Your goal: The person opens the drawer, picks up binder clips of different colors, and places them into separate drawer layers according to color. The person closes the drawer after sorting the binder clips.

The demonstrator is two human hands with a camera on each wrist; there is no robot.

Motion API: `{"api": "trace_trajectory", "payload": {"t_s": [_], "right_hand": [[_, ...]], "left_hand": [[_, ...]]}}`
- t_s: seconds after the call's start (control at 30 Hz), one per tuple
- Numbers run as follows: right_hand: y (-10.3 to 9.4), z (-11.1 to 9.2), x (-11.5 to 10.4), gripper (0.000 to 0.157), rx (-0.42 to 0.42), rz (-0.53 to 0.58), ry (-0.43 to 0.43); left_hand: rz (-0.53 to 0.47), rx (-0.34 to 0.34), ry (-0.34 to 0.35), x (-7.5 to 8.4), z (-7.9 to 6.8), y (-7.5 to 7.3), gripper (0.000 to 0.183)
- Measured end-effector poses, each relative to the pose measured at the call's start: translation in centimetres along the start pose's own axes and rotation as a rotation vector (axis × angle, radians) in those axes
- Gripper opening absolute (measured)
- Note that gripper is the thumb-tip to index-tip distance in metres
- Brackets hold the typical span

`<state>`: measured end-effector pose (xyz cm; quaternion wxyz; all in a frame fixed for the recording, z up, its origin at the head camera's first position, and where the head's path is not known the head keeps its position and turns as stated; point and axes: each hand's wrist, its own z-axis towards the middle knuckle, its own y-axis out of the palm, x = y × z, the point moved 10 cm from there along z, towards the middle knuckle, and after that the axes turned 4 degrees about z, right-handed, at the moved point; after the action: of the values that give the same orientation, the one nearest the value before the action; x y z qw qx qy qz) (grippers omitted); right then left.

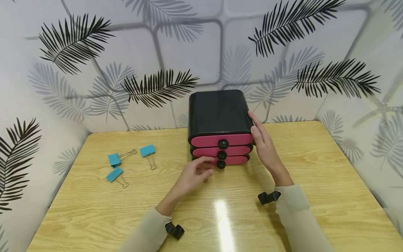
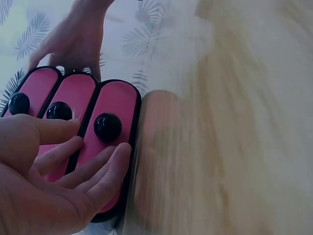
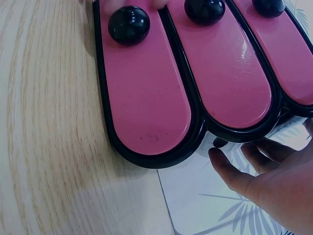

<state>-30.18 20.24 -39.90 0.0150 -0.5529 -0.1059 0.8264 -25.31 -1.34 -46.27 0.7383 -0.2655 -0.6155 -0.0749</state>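
Note:
A small black drawer cabinet with three stacked pink drawer fronts stands on the table. Each front carries a round black knob; the lowest knob appears large in the left wrist view. My left hand is at the left part of the lower fronts, fingers loosely bent beside the knobs and not wrapped round any. Whether its fingertips touch the fronts is hard to tell. My right hand rests against the cabinet's right side, its fingers spread along it. All three drawers look closed.
Three blue binder clips lie on the wooden table left of the cabinet. Behind the cabinet rises a backdrop with a leaf pattern.

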Motion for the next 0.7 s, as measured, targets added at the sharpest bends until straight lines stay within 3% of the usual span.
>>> {"api": "trace_trajectory", "payload": {"t_s": [0.23, 0.53, 0.7], "right_hand": [[0.0, 0.1, -0.2, 0.05, 0.001, -0.019, 0.001], [0.2, 0.1, -0.2, 0.05, -0.008, 0.0, -0.005], [0.2, 0.0, -0.2, 0.05, 0.0, -0.011, -0.009]], "left_hand": [[-0.03, 0.061, -0.056, -0.1, 0.5, 0.8, 0.033], [-0.106, 0.085, -0.122, -1.3, 1.3, 1.6, 0.032], [-0.064, 0.158, -0.081, -1.2, 1.6, 1.3, 0.026]]}}
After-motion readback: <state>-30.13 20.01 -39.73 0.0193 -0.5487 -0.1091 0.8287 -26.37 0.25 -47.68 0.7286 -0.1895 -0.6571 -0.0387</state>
